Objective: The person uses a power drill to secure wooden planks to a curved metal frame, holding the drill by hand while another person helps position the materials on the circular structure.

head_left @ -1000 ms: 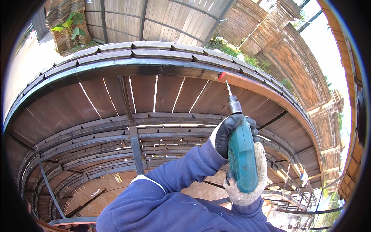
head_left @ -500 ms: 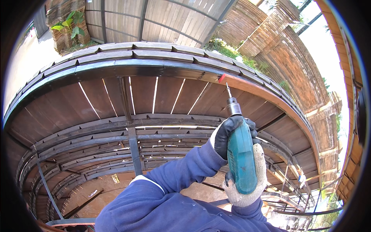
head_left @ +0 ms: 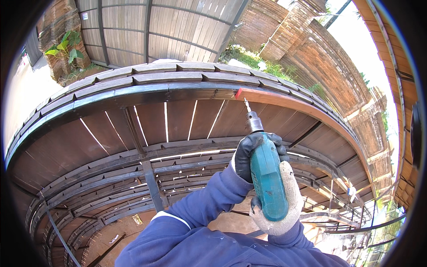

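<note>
A teal power drill point(head_left: 269, 180) with a metal chuck and a thin drill bit point(head_left: 247, 106) points up and away from me. My left hand point(head_left: 245, 156), in a black glove, is closed round the drill's front just behind the chuck. My right hand point(head_left: 290, 196), in a pale knit glove with dark fingertips, wraps the rear of the drill; its grip and trigger are hidden. The bit's tip is at the near side of a reddish-brown board point(head_left: 293, 101), close to its bright red end; whether they touch I cannot tell. That board meets a dark curved beam point(head_left: 147, 94).
Overlapping dark roof strips point(head_left: 169, 78) curve beyond the beam. Below are brown panels point(head_left: 173, 122) with light gaps, curved slats and a dark post point(head_left: 152, 187). Brick walls point(head_left: 329, 71) and a slatted wooden fence point(head_left: 191, 31) stand farther off. A dirt floor point(head_left: 104, 238) lies far below.
The whole view has shifted, so the surroundings, drill and board end all sit farther left in it. Both hands keep their hold, and the bit stays near the board's red end.
</note>
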A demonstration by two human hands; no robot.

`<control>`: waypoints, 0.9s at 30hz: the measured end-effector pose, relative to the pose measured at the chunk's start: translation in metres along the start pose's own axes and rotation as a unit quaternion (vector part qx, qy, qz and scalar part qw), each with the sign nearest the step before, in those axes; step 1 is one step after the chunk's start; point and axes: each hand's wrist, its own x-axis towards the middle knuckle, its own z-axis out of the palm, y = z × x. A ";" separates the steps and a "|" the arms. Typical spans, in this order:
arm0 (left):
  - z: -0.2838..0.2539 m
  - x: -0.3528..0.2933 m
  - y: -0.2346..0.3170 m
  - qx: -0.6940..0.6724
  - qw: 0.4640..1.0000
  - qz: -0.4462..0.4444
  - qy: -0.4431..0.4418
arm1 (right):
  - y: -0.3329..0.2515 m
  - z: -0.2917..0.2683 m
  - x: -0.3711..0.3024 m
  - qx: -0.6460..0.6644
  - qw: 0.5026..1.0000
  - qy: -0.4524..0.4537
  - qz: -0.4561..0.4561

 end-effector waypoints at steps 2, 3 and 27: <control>0.004 0.000 0.000 -0.024 1.000 -0.011 0.000 | -0.001 -0.003 0.003 -0.032 0.999 -0.007 -0.020; 0.005 -0.001 0.002 -0.025 1.000 -0.007 0.003 | -0.006 -0.003 0.004 -0.013 1.000 -0.019 -0.020; 0.008 0.000 0.009 -0.008 0.998 -0.015 0.055 | -0.014 0.016 0.004 0.195 0.975 0.065 0.080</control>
